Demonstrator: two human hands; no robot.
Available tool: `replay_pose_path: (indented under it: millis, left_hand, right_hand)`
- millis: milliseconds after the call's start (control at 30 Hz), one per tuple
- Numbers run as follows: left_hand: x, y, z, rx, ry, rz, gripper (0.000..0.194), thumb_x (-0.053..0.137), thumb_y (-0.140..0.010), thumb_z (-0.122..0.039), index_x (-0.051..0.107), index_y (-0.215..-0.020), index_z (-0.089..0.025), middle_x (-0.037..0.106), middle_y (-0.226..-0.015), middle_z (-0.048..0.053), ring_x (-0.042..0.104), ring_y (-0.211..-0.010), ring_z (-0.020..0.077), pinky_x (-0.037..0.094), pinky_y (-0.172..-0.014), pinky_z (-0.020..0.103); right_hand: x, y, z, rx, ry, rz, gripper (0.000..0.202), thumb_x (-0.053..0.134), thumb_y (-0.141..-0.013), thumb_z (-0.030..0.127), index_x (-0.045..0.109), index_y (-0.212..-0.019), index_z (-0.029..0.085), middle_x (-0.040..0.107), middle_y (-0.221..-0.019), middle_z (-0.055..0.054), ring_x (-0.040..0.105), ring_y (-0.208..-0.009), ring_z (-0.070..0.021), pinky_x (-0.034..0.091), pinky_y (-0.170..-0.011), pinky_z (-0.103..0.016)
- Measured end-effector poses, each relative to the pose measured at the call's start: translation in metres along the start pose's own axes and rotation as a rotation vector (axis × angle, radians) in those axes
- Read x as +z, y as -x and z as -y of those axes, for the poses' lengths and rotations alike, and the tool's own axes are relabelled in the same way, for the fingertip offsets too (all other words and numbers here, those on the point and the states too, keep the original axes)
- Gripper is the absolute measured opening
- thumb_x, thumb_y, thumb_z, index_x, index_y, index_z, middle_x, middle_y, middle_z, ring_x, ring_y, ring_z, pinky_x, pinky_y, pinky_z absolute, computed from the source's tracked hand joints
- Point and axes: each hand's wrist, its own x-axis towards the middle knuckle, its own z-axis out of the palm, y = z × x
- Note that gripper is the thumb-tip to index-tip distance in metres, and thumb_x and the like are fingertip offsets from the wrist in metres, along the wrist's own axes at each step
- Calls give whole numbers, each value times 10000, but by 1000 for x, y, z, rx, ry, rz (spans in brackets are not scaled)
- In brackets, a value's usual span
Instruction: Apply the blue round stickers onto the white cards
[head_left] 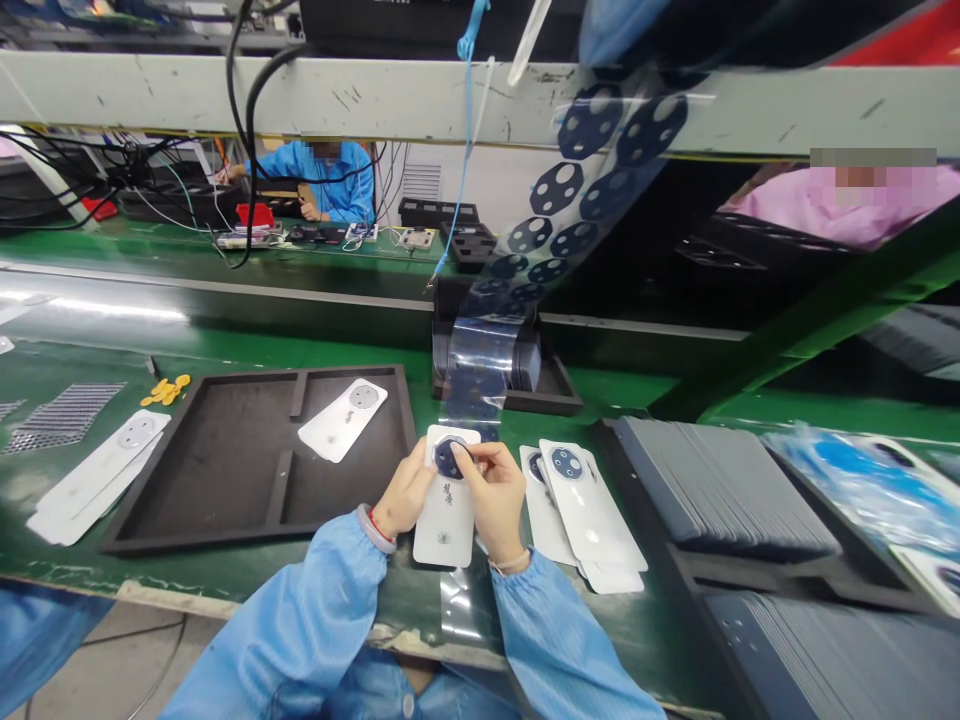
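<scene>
A white phone back cover [442, 538] lies in front of me at the table's near edge, its camera end pointing away. My left hand [405, 490] grips the cover along its left side, with fingers closed. Over the cover's camera area sits a dark blue round camera film [447, 460] with holes. My right hand [499, 492] has its thumb on this film and its fingers bent at the cover's right edge. Just beyond, a clear strip [480, 350] carrying similar dark round films hangs down to the table. Right of my hands, several white covers [596, 515] with dark films overlap.
A black divided tray [217, 450] at left holds one white cover [346, 420]. More covers [97, 480] and yellow pieces [166, 390] lie beyond it. Grey sheets fill a black tray [697, 580] at right. A metal beam [375, 95] crosses above; co-workers sit opposite.
</scene>
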Motion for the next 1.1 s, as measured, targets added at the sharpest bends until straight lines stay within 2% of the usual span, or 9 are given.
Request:
replay_pose_path:
  millis: [233, 967, 1100]
  left_hand:
    - [0, 0, -3, 18, -36, 5, 383, 396, -961, -338, 521, -1268, -146, 659, -1189, 87, 605, -1073, 238, 469, -920, 332]
    - [-1, 0, 2, 0, -21, 15, 412, 424, -963, -394, 516, -1285, -154, 641, -1234, 91, 605, -1059, 241, 459, -904, 324]
    - [-1, -1, 0, -1, -36, 7, 402, 421, -962, -389, 526, -1273, -157, 654, -1201, 90, 615, -993, 232, 468, -865, 321]
  right_hand:
    - [1, 0, 4, 9, -4, 0, 263, 747, -738, 419, 645, -733, 176, 608, -672, 8, 455, -611, -125, 374, -608, -275]
    - [1, 1, 1, 10, 7, -17, 265, 735, -759, 428, 641, -740, 181, 598, -679, 9, 456, -625, -126, 384, -619, -276]
    - [2, 1, 3, 10, 8, -12, 267, 730, -764, 429, 635, -740, 181, 600, -687, 7, 465, -629, -126, 386, -627, -279]
